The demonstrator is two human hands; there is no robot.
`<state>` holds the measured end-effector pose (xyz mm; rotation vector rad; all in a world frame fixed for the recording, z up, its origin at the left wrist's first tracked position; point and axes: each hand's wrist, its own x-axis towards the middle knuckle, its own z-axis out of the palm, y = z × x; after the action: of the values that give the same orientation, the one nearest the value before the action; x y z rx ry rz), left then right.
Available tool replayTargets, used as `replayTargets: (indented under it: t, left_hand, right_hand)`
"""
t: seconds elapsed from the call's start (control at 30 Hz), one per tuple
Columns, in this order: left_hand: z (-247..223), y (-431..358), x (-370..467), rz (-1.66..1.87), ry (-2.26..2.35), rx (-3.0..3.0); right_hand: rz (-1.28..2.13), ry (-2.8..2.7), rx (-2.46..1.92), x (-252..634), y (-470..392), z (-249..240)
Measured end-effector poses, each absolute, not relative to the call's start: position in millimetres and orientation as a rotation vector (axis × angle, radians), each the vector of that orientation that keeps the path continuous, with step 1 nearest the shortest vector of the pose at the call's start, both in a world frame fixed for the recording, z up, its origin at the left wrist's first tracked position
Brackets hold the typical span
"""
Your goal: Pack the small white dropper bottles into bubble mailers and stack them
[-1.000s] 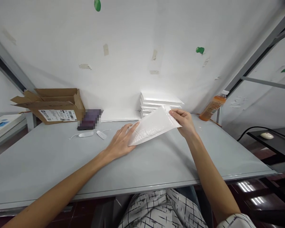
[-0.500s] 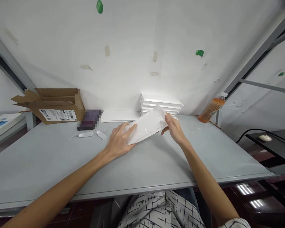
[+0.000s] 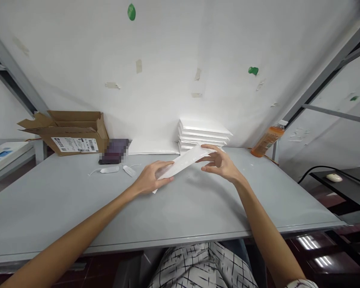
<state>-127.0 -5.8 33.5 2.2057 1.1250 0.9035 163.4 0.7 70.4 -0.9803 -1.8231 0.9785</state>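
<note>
A white glossy packet (image 3: pixel 184 160) is held tilted above the grey table, its narrow side turned up toward me. My left hand (image 3: pixel 151 176) grips its lower left end between thumb and fingers. At the upper right end, my right hand (image 3: pixel 220 162) has its fingers spread and curved, with the forefinger touching the packet's edge and the thumb apart from it. Behind the packet stands a stack of white packets (image 3: pixel 202 128) against the wall. Flat white sheets (image 3: pixel 154 146) lie to the left of that stack.
An open cardboard box (image 3: pixel 75 134) is at the back left of the table (image 3: pixel 186 220), beside a dark blurred object (image 3: pixel 115 151). Two white tags (image 3: pixel 109 170) with strings lie in front. An orange drink bottle (image 3: pixel 267 140) leans at the back right. A mouse (image 3: pixel 334 177) rests on a shelf beyond.
The packet has turned from showing its broad face to showing its narrow side. My right hand's fingers have opened out at its end. The view has shifted slightly.
</note>
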Motion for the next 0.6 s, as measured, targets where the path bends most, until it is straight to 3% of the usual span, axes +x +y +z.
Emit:
replayTargets:
  t: [0.23,0.4,0.6]
  left_hand:
    - [45.2,-3.5,-132.2,0.652,0.774,1.751]
    - [48.2,0.9,-134.1,0.653,0.664,1.482]
    - [38.0,6.8,-133.5,0.661,0.73,1.22]
  right_hand:
    - [0.551,-1.761,-1.09,178.9,8.8,67.5]
    - [0.518,-1.412,-1.055,207.4,29.1,86.2]
    - [0.418,-1.223,-1.205,239.9,111.8,119.6]
